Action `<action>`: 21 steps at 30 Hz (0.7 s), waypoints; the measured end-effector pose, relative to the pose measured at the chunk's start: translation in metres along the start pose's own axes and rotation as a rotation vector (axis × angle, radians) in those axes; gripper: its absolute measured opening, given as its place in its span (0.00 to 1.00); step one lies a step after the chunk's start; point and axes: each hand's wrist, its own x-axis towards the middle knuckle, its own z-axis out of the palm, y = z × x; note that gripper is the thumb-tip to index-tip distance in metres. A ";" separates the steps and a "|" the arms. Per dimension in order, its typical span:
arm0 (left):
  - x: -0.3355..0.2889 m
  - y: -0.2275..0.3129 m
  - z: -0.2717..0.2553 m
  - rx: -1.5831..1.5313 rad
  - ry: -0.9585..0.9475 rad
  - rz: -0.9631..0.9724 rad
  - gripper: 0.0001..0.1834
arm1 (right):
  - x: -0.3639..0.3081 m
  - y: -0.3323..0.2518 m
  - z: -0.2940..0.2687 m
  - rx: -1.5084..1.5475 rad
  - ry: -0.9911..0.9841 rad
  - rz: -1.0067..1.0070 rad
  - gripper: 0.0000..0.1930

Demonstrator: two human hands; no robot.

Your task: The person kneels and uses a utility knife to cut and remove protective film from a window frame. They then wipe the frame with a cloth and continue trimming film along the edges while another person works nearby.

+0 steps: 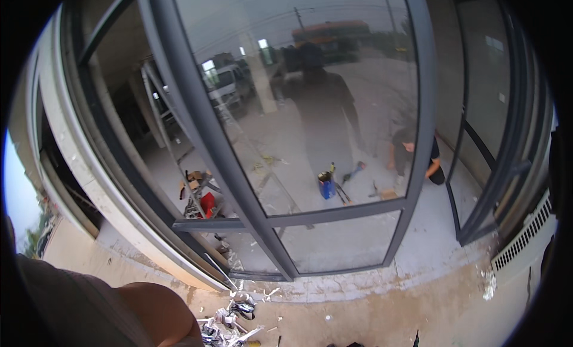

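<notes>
Neither of my hands is in the picture. My left arm, bare below a greyish sleeve, comes in at the lower left and runs out of the lower edge, its hand out of sight. Before me stands a large glass pane in a dark grey metal frame. A dim standing figure, a van and a building show on the glass as reflections. Below it, past a crossbar, is a smaller lower pane.
Inside, a person in dark clothes crouches on the right beside an opened glass door. Tools and a blue container lie on the floor. A ladder stands left. Plastic scraps litter the ground; a white slotted panel is far right.
</notes>
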 end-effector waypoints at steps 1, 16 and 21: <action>-0.002 -0.003 -0.004 -0.007 0.019 -0.001 0.14 | -0.001 0.000 0.008 0.022 -0.024 -0.002 0.11; -0.215 0.079 0.014 -0.175 -0.431 -1.002 0.15 | -0.014 0.024 0.071 -0.239 0.078 -0.212 0.05; -0.397 0.196 -0.001 -0.359 -1.207 -1.114 0.16 | -0.006 0.051 0.017 -0.489 0.205 -0.434 0.03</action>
